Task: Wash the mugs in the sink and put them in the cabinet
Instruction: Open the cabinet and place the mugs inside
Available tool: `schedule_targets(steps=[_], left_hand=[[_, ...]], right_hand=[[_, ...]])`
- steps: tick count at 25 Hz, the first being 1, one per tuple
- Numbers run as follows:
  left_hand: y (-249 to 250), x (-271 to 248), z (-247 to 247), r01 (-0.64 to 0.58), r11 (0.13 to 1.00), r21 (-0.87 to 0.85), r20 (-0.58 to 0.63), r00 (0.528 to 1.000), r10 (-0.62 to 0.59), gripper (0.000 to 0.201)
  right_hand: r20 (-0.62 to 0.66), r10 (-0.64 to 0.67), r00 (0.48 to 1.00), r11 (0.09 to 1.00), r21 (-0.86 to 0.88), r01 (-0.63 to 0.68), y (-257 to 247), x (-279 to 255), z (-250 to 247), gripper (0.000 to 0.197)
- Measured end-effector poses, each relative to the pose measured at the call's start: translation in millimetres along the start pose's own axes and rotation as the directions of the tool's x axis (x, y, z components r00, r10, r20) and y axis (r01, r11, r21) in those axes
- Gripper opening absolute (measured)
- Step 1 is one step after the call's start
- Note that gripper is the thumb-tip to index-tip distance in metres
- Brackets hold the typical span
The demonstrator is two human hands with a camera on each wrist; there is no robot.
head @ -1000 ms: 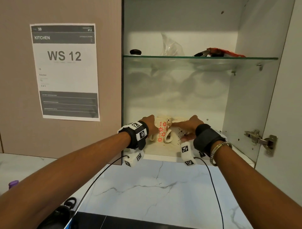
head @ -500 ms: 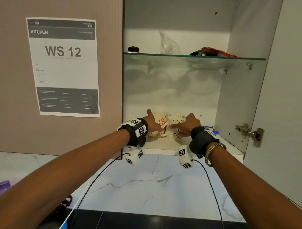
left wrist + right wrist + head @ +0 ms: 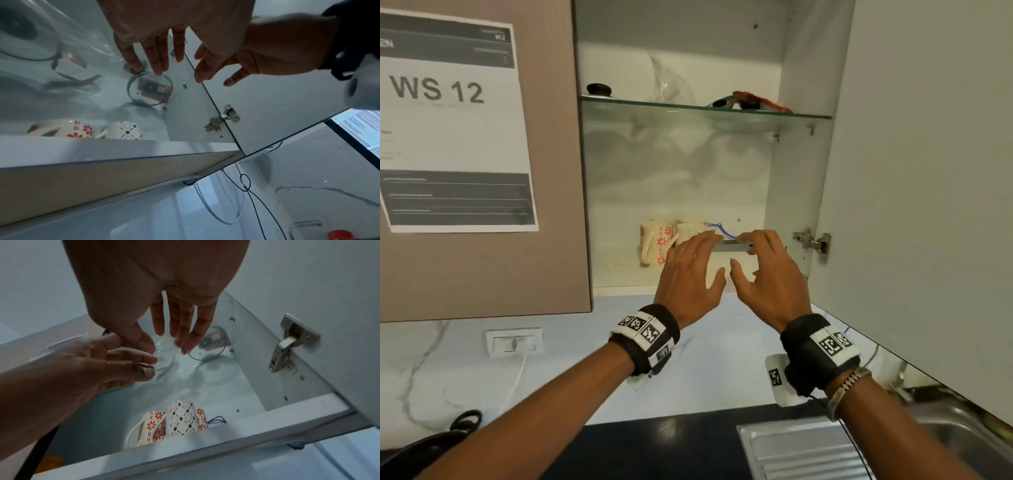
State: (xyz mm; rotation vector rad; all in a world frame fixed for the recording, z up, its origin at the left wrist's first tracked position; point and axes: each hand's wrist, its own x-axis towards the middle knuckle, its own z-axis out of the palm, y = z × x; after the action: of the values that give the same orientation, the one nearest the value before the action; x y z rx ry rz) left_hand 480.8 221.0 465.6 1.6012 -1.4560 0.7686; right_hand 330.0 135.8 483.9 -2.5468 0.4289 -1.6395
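Two mugs stand side by side on the bottom shelf of the open cabinet (image 3: 619, 274): a cream mug with red flowers (image 3: 654, 241) on the left and a white mug with black diamonds (image 3: 690, 229) to its right, partly hidden behind my left hand. In the wrist views the flower mug (image 3: 68, 129) (image 3: 154, 425) and the diamond mug (image 3: 125, 129) (image 3: 180, 418) stand free. My left hand (image 3: 695, 263) and right hand (image 3: 767, 270) hover close together in front of the shelf, fingers straight and holding nothing.
A grey bar with a blue wire (image 3: 729, 246) lies on the shelf behind my fingertips. The glass shelf (image 3: 705, 109) above carries a bag and small items. The open door (image 3: 928, 171) stands at the right, with the steel sink (image 3: 808, 445) below.
Both hands have let go of the mugs and drawn back out of the cabinet. The mugs stay on the shelf.
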Motion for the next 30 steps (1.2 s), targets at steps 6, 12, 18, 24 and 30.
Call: schedule_targets(steps=[6, 12, 18, 24, 30], left_hand=[[107, 0, 11, -0.093, 0.981, -0.168, -0.083, 0.993, 0.079, 0.055], [255, -12, 42, -0.124, 0.937, -0.325, -0.044, 0.992, 0.116, 0.058], [362, -18, 70, -0.122, 0.903, -0.411, 0.085, 0.982, 0.171, 0.071], [380, -29, 49, -0.075, 0.865, -0.496, 0.093, 0.986, 0.138, 0.064], [342, -61, -22, -0.047, 0.807, -0.588, 0.01, 0.998, 0.065, 0.094]], right_hand=[[-0.249, -0.116, 0.962, 0.992, -0.069, 0.102, -4, -42, -128, 0.034], [-0.405, -0.135, 0.905, 0.97, -0.239, 0.037, 22, -114, -260, 0.034], [-0.551, 0.079, 0.831, 0.96, -0.182, -0.212, 53, -161, -364, 0.065], [-0.138, 0.313, 0.94, 0.876, 0.423, -0.23, 55, -180, -364, 0.024], [-0.02, 0.081, 0.996, 0.803, 0.594, -0.054, 15, -176, -316, 0.044]])
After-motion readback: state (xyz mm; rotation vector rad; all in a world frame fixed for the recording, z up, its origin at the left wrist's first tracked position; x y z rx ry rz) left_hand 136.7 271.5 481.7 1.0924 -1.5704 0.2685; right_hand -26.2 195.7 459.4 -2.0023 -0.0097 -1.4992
